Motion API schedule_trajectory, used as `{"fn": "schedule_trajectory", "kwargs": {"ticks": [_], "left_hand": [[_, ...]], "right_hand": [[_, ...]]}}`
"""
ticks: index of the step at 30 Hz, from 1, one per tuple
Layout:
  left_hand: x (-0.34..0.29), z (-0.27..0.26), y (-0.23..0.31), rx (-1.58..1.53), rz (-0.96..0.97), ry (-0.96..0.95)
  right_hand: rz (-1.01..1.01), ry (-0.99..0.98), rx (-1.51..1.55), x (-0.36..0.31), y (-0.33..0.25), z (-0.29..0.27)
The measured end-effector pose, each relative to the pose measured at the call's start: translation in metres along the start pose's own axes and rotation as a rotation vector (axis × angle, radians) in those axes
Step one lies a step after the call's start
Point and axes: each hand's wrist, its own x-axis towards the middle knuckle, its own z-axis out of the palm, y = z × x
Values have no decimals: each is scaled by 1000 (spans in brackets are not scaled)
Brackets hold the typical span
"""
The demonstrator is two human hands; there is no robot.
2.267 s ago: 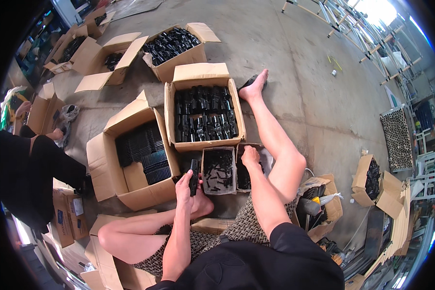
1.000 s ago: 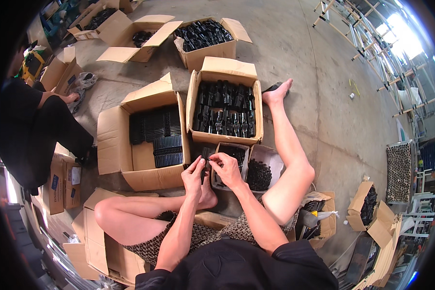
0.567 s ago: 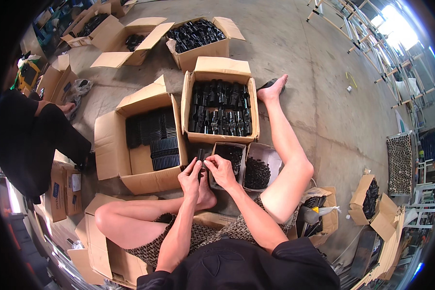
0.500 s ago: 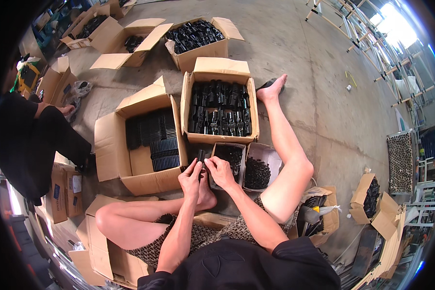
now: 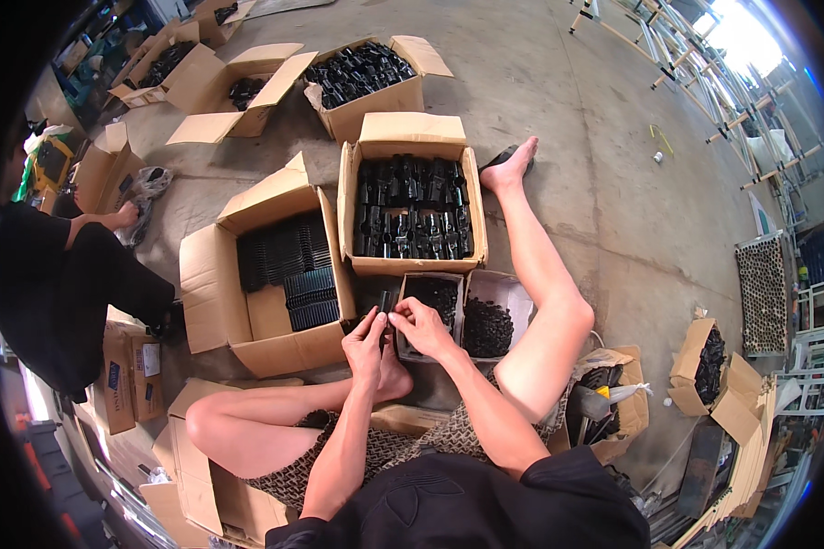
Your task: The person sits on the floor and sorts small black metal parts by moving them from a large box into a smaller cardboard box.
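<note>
My left hand (image 5: 363, 348) is closed, thumb and fingers pinching a short black plastic piece (image 5: 388, 299) that stands up between my hands. The fingertips of my right hand (image 5: 423, 328) are pinched together at the near end of the same piece; any smaller part between them is hidden. Just beyond my right hand sits a small box of black parts (image 5: 439, 291), and beside it a light box with small black bits (image 5: 488, 328). To the left, a carton (image 5: 284, 350) holds neat rows of flat black pieces. Straight ahead, another carton (image 5: 412, 265) holds rows of glossy black clamp-like parts.
My bare legs frame the boxes. Farther off stand an open carton (image 5: 256, 112) and one heaped with black parts (image 5: 362, 73). At the left another person (image 5: 64, 284) sits with a hand on a plastic bag (image 5: 149, 188). Tube frames (image 5: 705, 101) stand far right.
My hands stay together on the piece, with only a slight shift of the fingers. The view has tilted a little. The person at the left has moved a hand slightly.
</note>
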Motion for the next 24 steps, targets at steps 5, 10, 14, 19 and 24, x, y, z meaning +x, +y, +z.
{"fn": "schedule_trajectory", "kwargs": {"ticks": [5,10,14,19,24], "left_hand": [[2,-3,-5,17,17,24],[7,-6,-10,-5,17,18],[0,-1,-5,-33,-18,12],[4,-5,-9,-23,-60,12],[4,-4,-10,0,-67,4]], "right_hand": [[38,-43,-94,0,-8,0],[33,-89,-104,3,-8,0],[-2,22,-32,-4,-2,4],[54,-77,-220,2,-1,1],[21,-48,-120,-3,-3,-2]]}}
